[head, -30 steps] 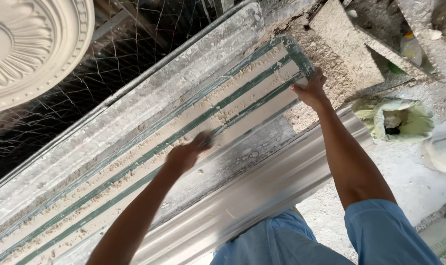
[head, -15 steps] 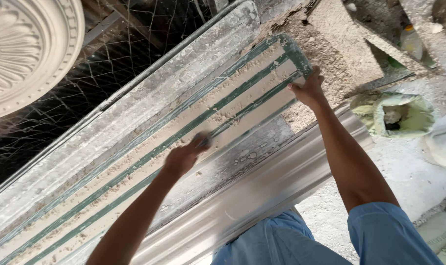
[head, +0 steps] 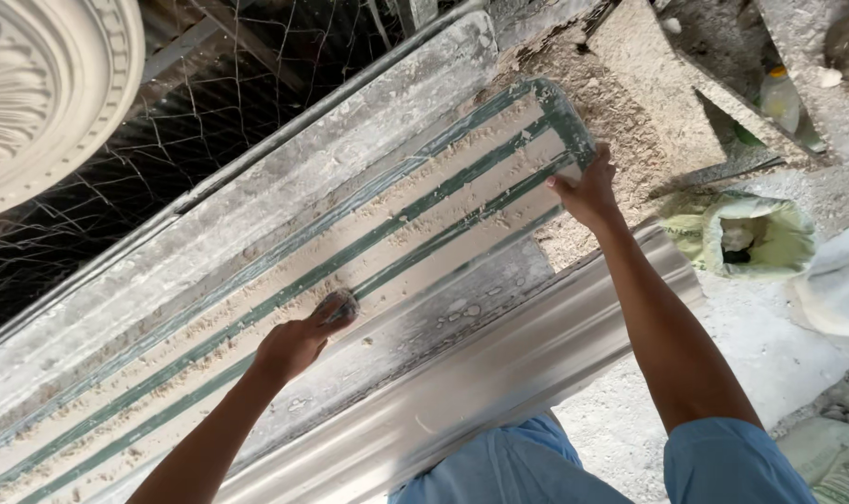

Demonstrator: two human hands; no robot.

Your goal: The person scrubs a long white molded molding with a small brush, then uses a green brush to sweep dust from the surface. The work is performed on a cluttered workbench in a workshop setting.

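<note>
A long mould (head: 424, 201) with green ridges and pale plaster-filled channels runs diagonally from lower left to upper right. My left hand (head: 298, 343) presses a small grey wad (head: 338, 303) onto the near channel at about mid-length; I cannot tell whether the wad is a rag or a sponge. My right hand (head: 588, 191) grips the rounded far end of the mould at its near corner. Crumbs of plaster lie along the channels.
A smooth grey cornice length (head: 499, 373) lies alongside the mould, close to my blue-trousered knees. A round ornate plaster rosette (head: 42, 103) sits at upper left over wire mesh (head: 228, 112). A green-lined sack (head: 751, 238) and rubble lie on the right.
My left hand has slid a little down-left along the channel with the wad. The right hand stays on the mould's end.
</note>
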